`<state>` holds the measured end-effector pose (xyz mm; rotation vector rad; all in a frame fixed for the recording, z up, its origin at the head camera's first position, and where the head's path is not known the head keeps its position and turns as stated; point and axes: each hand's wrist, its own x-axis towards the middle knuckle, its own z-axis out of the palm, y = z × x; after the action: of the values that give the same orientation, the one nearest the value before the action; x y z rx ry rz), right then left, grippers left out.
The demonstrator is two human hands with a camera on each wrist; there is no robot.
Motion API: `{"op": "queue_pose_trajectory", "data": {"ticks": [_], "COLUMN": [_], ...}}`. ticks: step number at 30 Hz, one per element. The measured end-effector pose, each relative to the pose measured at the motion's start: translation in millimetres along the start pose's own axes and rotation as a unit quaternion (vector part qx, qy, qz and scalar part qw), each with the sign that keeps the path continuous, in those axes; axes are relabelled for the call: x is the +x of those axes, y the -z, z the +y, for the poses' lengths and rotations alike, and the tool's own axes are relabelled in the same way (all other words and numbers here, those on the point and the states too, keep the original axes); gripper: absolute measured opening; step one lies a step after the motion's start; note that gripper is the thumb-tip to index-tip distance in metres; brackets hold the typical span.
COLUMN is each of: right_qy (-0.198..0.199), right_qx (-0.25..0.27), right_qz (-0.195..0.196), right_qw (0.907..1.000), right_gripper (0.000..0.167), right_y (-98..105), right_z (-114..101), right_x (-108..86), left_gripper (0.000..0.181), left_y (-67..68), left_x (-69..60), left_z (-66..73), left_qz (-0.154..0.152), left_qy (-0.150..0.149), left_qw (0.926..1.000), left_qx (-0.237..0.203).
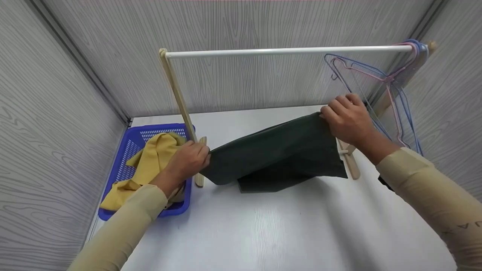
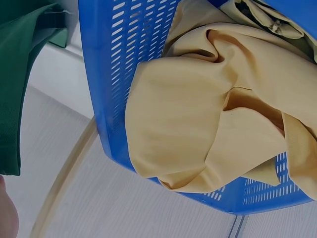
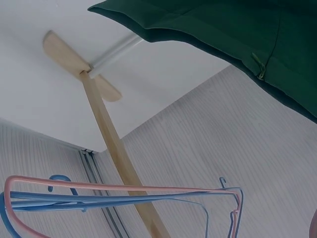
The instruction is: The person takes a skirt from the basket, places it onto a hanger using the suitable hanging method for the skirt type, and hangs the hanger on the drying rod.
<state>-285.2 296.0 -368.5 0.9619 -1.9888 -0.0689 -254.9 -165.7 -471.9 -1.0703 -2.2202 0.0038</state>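
Note:
A dark green piece of cloth (image 1: 275, 150) is stretched between both hands above the white table. My left hand (image 1: 190, 158) grips its left end, close to the basket and the rack's left post. Higher up, my right hand (image 1: 348, 116) pinches the upper right corner near the hangers. The cloth's lower part hangs in a fold. A small zipper-like detail shows on the green cloth (image 3: 277, 54) in the right wrist view. Only a bit of the left hand (image 2: 6, 213) appears in the left wrist view, beside the green cloth (image 2: 15, 89).
A blue perforated basket (image 1: 113, 188) at the left holds yellow cloth (image 1: 158, 154) and olive cloth. Behind the hands stands a clothes rack with a white rail (image 1: 286, 51) and wooden posts. Pink and blue hangers (image 1: 391, 79) hang at its right end. Grey wood-grain walls enclose the table.

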Motion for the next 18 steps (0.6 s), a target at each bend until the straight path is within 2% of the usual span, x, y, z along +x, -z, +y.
{"op": "queue_pose_trajectory", "data": {"ticks": [7,12,18], "right_qy": [-0.004,-0.016,-0.006], "right_qx": [-0.003,-0.002,-0.006], "right_qz": [-0.005,-0.009,-0.022], "right_qw": [1.0000,0.9998,0.9997], "right_gripper": [0.019,0.018,0.014], "right_y": [-1,0,-1], "right_z": [2,5,5], "right_x": [-0.7,-6.0,-14.6], "left_gripper": [0.020,0.018,0.021], "left_y": [4.2,6.8,10.1], "left_x": [0.0,-5.4,-10.5], "left_z": [-5.3,-11.3,-19.0], "left_qz": [-0.025,-0.018,-0.018], "left_qy": [0.010,0.008,0.002], "left_qw": [0.9996,0.9998,0.9998], "left_qx": [0.006,-0.002,0.000]}}
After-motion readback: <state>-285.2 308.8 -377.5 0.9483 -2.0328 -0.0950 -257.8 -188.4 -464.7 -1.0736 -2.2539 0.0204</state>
